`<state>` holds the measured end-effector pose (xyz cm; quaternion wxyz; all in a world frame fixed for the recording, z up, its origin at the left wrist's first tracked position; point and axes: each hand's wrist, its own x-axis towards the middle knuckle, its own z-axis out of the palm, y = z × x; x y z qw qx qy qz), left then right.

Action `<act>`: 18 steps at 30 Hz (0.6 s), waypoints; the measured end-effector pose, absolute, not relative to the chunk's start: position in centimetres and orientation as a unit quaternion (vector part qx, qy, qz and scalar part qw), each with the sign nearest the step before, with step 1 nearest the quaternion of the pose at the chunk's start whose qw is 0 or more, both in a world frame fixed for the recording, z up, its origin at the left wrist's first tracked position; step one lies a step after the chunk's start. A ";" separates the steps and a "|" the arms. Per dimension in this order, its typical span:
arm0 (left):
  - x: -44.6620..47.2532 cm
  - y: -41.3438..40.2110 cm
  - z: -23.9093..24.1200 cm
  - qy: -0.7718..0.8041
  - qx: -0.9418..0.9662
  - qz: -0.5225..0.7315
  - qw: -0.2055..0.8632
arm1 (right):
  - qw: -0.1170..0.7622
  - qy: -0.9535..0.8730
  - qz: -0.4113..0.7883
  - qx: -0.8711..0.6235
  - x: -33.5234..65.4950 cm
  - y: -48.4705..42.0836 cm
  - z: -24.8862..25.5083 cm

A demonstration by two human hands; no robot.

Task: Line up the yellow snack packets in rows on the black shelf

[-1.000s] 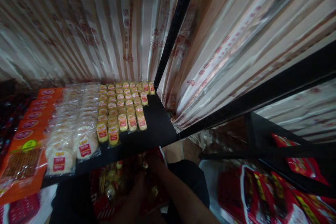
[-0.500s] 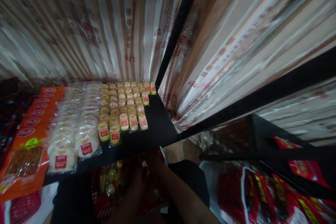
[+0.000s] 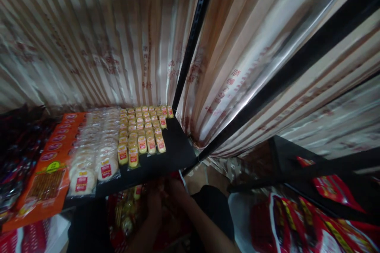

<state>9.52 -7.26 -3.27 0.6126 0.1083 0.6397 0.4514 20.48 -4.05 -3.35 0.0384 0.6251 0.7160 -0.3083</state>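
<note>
From my remote post I saw bare forearms, the right one (image 3: 202, 223) uncovered as far as the picture's lower edge and the left one (image 3: 142, 233) bare too. Both tapered toward ungloved hands, the left (image 3: 154, 195) and the right (image 3: 175, 189), whose fingers blurred into shadow. Dark, near-black trousers (image 3: 215, 207) covered my wearer's legs, rounding smoothly over the right knee.

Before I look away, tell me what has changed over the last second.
The camera view has shifted, so the black shelf sits lower in the picture. The left hand and right hand stay down at the red container; any grip or release is too dark to tell. The yellow packets on the shelf keep their rows.
</note>
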 end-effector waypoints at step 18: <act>12.6 -6.1 6.3 0.594 0.328 0.526 0.513 | -0.353 0.589 -0.459 0.563 24.6 -4.5 5.9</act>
